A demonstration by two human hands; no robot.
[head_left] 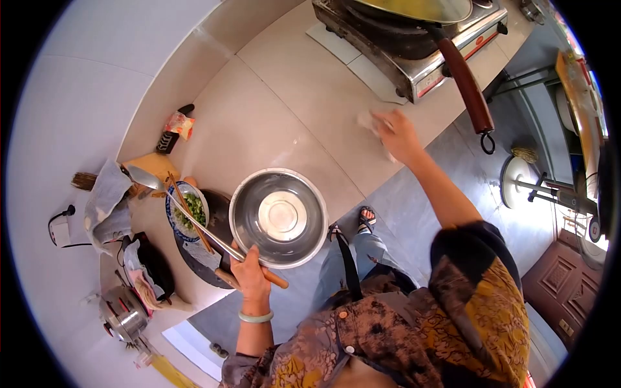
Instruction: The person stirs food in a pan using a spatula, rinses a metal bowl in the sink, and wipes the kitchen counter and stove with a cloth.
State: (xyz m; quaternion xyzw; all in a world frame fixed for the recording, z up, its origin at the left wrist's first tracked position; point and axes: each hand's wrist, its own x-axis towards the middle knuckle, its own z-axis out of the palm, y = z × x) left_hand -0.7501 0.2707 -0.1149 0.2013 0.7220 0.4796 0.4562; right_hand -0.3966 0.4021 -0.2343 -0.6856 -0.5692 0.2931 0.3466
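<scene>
Evidently apart: left hand [252, 278] at the metal basin [314, 213], right hand [397, 137] over the counter [278, 107].

We see the left hand clamped on the ladle [145, 177], its fingers also at the near left rim of the basin. The ladle slants from the far left, across the blue-rimmed bowl [171, 216], to its wooden handle end beside the basin. We find the basin upright, with a pale round base, at the near edge of the counter. The right hand reaches over the counter near the stove [432, 81]; a pale, blurred patch shows at its fingers, and we cannot tell whether they are closed on anything. To the left of the basin we note chopped greens [196, 205] in the bowl, with chopsticks [178, 192] laid across it; the bowl and a cleaver [202, 255] are at the dark round board [221, 216]. At the far right, a pan [427, 9] sits on the stove, its red-brown handle pointing nearward. A steel pot [123, 315] stands at the near left.
</scene>
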